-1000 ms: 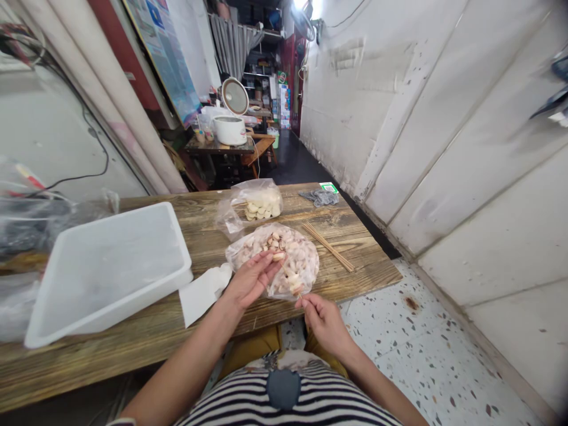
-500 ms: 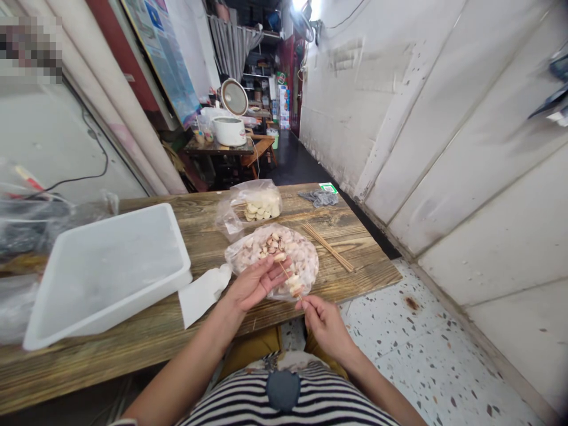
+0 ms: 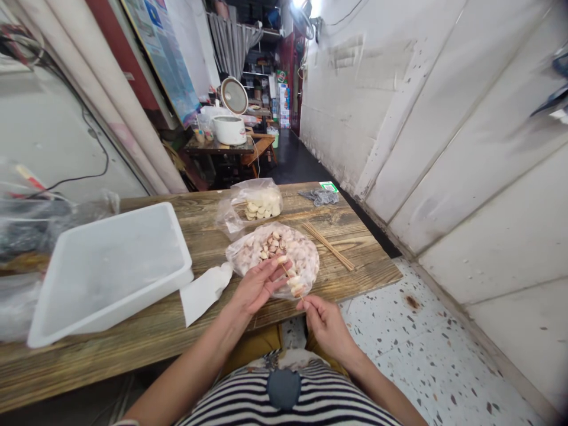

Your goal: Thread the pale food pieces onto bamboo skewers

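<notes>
Between thumb and fingers, my left hand (image 3: pixel 256 288) pinches a small pale food piece (image 3: pixel 281 259) at the upper end of a thin wooden skewer (image 3: pixel 286 271); its other fingers are spread beneath. Closed on the skewer's lower end is my right hand (image 3: pixel 323 319). Several whitish pieces (image 3: pixel 294 286) are threaded low on the skewer, close to the right fingers. Just beyond my hands, a clear plastic bag (image 3: pixel 311 260) lies full of pinkish-white pieces with some dark edges; their exact kind is unclear. A bundle of bare skewers (image 3: pixel 328 245) rests to its right.
Behind the open bag sits another plastic bag (image 3: pixel 237 195) with loaded skewers. A white tub (image 3: pixel 115 260) and a paper tissue (image 3: pixel 206 294) are on the wooden table's left. A crumpled grey cloth-like item (image 3: pixel 320 196) lies far right. A rice cooker (image 3: pixel 229 130) stands on a table beyond.
Both hands keep nearly the same pose around the skewer. The small piece stays at its upper end, with only slight shifts of the fingers and the view.
</notes>
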The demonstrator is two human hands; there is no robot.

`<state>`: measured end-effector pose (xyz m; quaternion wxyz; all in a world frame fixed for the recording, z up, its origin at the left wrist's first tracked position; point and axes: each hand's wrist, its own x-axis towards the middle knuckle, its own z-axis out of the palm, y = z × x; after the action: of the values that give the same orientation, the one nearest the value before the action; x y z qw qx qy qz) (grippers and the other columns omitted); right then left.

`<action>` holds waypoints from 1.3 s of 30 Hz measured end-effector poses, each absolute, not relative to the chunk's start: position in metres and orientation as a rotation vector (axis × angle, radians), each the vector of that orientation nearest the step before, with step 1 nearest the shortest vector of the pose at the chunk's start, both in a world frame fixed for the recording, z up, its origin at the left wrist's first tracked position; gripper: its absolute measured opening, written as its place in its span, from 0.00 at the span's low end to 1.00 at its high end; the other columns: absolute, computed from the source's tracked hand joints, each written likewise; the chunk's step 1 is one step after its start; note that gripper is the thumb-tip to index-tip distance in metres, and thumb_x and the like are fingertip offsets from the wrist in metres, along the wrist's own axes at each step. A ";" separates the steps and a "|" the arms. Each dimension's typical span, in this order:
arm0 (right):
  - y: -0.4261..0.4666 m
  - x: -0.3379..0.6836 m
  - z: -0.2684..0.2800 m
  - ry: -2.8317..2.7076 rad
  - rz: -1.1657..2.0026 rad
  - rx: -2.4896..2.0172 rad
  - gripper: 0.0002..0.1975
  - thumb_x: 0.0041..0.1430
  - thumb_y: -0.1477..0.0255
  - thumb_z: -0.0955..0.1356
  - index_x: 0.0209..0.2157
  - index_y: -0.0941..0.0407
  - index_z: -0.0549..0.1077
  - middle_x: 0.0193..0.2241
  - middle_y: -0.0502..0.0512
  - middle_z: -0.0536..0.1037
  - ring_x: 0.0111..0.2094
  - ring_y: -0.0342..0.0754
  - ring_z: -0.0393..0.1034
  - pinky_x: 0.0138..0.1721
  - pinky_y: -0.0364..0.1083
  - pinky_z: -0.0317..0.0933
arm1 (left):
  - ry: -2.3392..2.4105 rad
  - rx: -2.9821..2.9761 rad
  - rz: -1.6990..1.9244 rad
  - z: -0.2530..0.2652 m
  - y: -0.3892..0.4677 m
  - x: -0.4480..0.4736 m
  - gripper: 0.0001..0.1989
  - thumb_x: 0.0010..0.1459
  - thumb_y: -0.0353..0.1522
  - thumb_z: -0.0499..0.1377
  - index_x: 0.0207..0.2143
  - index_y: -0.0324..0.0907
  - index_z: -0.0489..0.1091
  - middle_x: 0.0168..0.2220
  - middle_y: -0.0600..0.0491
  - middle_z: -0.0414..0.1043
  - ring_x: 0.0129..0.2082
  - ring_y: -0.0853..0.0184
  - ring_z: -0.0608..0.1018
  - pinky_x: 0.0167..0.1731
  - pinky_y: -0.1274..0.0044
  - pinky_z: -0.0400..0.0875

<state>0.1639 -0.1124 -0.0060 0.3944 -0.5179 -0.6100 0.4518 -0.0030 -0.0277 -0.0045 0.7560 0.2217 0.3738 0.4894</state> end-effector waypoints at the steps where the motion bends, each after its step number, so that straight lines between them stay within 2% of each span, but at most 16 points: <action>1: -0.113 0.164 -0.007 -1.546 1.147 -1.304 0.14 0.62 0.66 0.58 0.31 0.59 0.69 0.15 0.44 0.56 0.17 0.40 0.50 0.19 0.39 0.46 | 0.819 0.483 1.067 -0.005 -0.029 -0.003 0.08 0.54 0.27 0.58 0.38 0.37 0.71 0.44 0.45 0.74 0.50 0.60 0.72 0.35 0.74 0.74; 6: -0.114 0.164 -0.011 -1.556 1.124 -1.268 0.14 0.62 0.66 0.58 0.30 0.58 0.68 0.15 0.44 0.57 0.17 0.40 0.51 0.20 0.39 0.48 | 0.809 0.507 1.061 -0.006 -0.032 -0.003 0.08 0.55 0.28 0.58 0.38 0.38 0.70 0.44 0.44 0.73 0.50 0.59 0.71 0.32 0.75 0.74; 16: -0.114 0.160 -0.004 -1.667 0.947 -1.322 0.13 0.62 0.68 0.57 0.29 0.57 0.69 0.15 0.45 0.58 0.17 0.41 0.53 0.21 0.39 0.49 | 0.830 0.566 1.098 0.000 -0.037 -0.003 0.08 0.51 0.30 0.61 0.36 0.38 0.72 0.43 0.45 0.74 0.50 0.58 0.72 0.32 0.77 0.73; 22: -0.107 0.157 0.001 -1.706 0.866 -1.333 0.13 0.62 0.70 0.57 0.29 0.57 0.69 0.15 0.46 0.60 0.18 0.42 0.56 0.21 0.40 0.49 | 0.805 0.577 1.073 0.004 -0.049 0.008 0.10 0.47 0.31 0.65 0.34 0.37 0.73 0.35 0.48 0.76 0.39 0.63 0.76 0.41 0.70 0.72; 26: -0.099 0.162 0.002 -1.702 0.877 -1.307 0.12 0.62 0.70 0.57 0.30 0.57 0.68 0.16 0.46 0.60 0.19 0.42 0.55 0.21 0.39 0.48 | 0.769 0.617 1.071 0.002 -0.054 0.010 0.13 0.49 0.33 0.63 0.38 0.38 0.72 0.39 0.48 0.74 0.41 0.62 0.75 0.43 0.66 0.70; 30: -0.095 0.172 -0.004 -1.633 0.844 -1.345 0.12 0.63 0.68 0.57 0.32 0.57 0.69 0.16 0.45 0.57 0.18 0.42 0.53 0.22 0.40 0.49 | 1.042 0.882 1.306 -0.010 -0.038 -0.011 0.20 0.49 0.36 0.62 0.45 0.42 0.70 0.48 0.48 0.71 0.46 0.61 0.73 0.47 0.68 0.67; 33: -0.094 0.181 -0.012 -1.559 0.850 -1.373 0.14 0.63 0.66 0.57 0.33 0.57 0.69 0.16 0.45 0.57 0.19 0.42 0.53 0.22 0.40 0.50 | 1.342 1.184 1.313 -0.015 -0.017 -0.033 0.17 0.46 0.35 0.63 0.40 0.43 0.74 0.41 0.49 0.75 0.43 0.60 0.74 0.48 0.72 0.64; 37: -0.096 0.188 -0.019 -1.441 0.913 -1.381 0.15 0.63 0.62 0.57 0.32 0.57 0.68 0.16 0.44 0.54 0.18 0.41 0.50 0.20 0.40 0.48 | 1.467 1.612 1.012 -0.020 0.007 -0.039 0.12 0.44 0.31 0.62 0.35 0.44 0.77 0.36 0.50 0.77 0.38 0.57 0.75 0.43 0.71 0.64; 39: -0.098 0.189 -0.019 -1.420 0.945 -1.384 0.16 0.62 0.61 0.57 0.31 0.57 0.67 0.15 0.43 0.54 0.17 0.41 0.49 0.20 0.40 0.46 | 1.466 1.780 0.906 -0.024 0.016 -0.031 0.12 0.42 0.28 0.61 0.33 0.45 0.77 0.35 0.48 0.77 0.38 0.56 0.74 0.43 0.70 0.62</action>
<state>0.1887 -0.0979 -0.0194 0.4549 -0.5611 -0.5757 0.3832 -0.0314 0.0158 -0.0238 0.3260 0.6791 0.5594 0.3459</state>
